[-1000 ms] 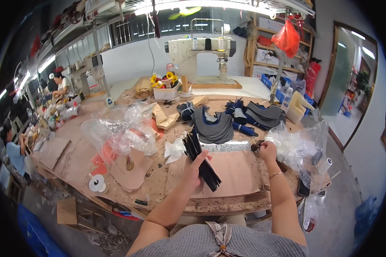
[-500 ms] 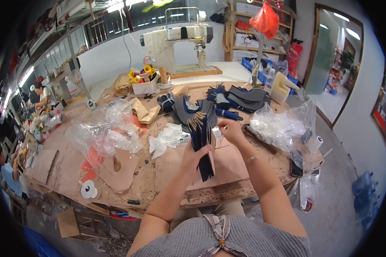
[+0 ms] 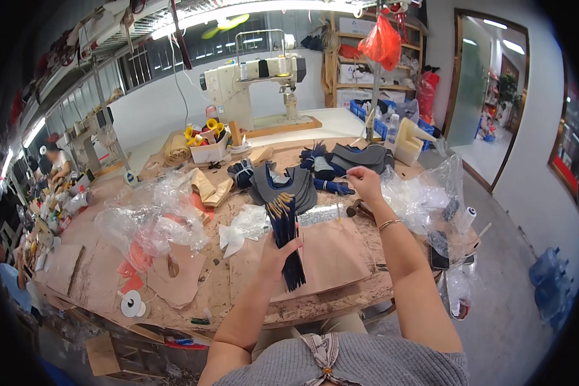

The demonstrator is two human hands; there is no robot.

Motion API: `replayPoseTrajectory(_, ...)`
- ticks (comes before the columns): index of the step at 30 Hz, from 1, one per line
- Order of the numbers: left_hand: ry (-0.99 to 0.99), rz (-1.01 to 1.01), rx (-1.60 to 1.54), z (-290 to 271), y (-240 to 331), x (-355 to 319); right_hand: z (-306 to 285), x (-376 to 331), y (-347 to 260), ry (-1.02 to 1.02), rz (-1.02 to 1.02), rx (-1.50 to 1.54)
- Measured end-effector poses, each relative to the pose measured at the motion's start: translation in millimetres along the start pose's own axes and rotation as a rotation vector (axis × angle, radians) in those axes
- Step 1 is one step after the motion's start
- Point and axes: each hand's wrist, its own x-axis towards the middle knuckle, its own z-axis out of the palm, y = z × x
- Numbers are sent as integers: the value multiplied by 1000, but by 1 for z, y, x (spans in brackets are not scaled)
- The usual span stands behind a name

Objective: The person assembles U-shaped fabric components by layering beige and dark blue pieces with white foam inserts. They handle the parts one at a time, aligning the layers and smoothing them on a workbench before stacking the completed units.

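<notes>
My left hand (image 3: 276, 258) is wrapped round a bundle of long dark navy strips (image 3: 285, 235) with tan upper ends, held upright above a flat tan sheet (image 3: 331, 254). My right hand (image 3: 365, 184) is raised to the right of the bundle and apart from it, its fingers pinched together. Something thin and pale seems to hang below those fingers, too small to make out. Just beyond the bundle lie grey curved pieces (image 3: 302, 186). Navy tied bundles (image 3: 333, 186) lie near my right fingertips.
Clear plastic bags (image 3: 145, 215) lie on the left of the worktable, with more plastic (image 3: 418, 190) on the right. A white spool (image 3: 132, 303) is near the front left edge. At the back stands a sewing machine (image 3: 251, 87). Co-workers sit far left.
My right hand has moved away from the bundle, up and to the right. The bundle in my left hand sits slightly lower and further left, and the whole view has shifted a little.
</notes>
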Motion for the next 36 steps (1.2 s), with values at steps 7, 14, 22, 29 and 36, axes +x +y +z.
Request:
replayPoseTrajectory(7, -35, -11, -66, 1, -5, 4, -33, 25, -30, 173, -142, -126)
replayPoseTrajectory(14, -144, 55, -54, 10, -15, 5, 47, -62, -76, -788, -112, 254)
replayPoseTrajectory(22, -323, -41, 107, -26, -13, 7, 39, -73, -96, -657, 682, 1098)
replayPoseTrajectory(29, -325, 287, 823, 8, 13, -8, -14, -76, -151, -513, 363, 954)
replayPoseTrajectory(36, -381, -53, -424, -12, 27, -8, -34, -63, -99, -961, 430, 381)
